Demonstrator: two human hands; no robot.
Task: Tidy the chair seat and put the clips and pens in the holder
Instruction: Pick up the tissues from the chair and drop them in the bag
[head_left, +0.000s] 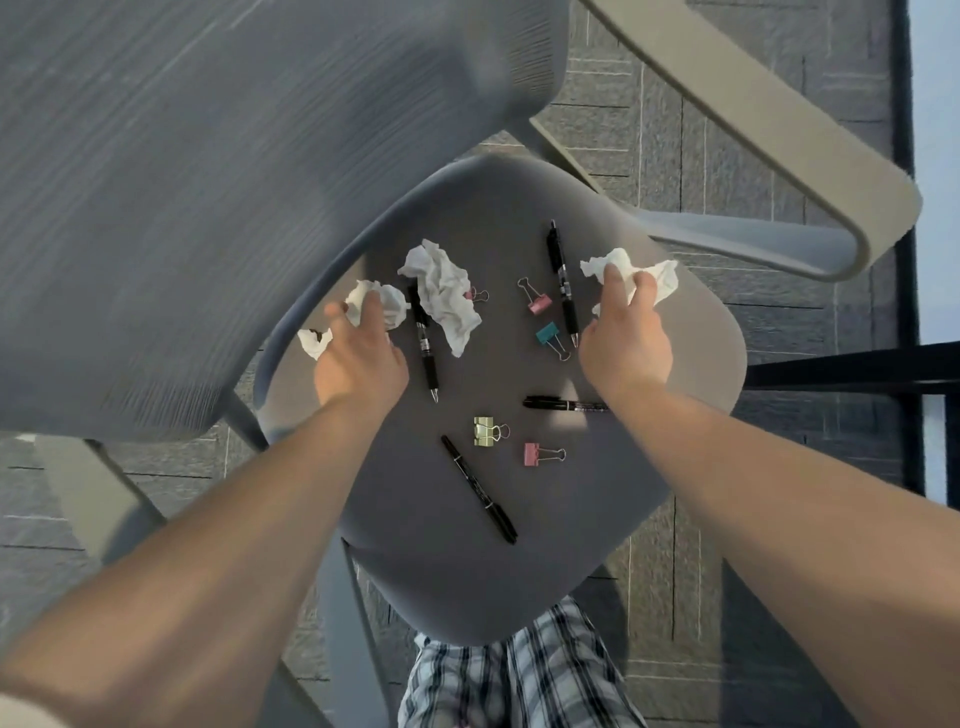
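Note:
On the grey chair seat (447, 566) lie crumpled white tissues, black pens and binder clips. My left hand (358, 358) grips a crumpled tissue (395, 306) at the seat's far left. My right hand (626, 338) pinches another tissue (660, 275) at the far right. A larger crumpled tissue (444, 291) lies loose between them. Two black pens (425, 343) (562, 283) lie near the hands, two black markers (478, 488) (563, 404) nearer me. A pink clip (537, 301), a teal clip (549, 336), a gold clip (488, 431) and another pink clip (540, 453) are scattered about. No holder is in view.
The chair's mesh backrest (208, 182) fills the upper left. Beige armrests (753, 130) flank the seat. A small tissue scrap (313, 340) sits at the seat's left edge. Grey carpet tiles (727, 571) cover the floor, and a black frame (857, 371) stands at right.

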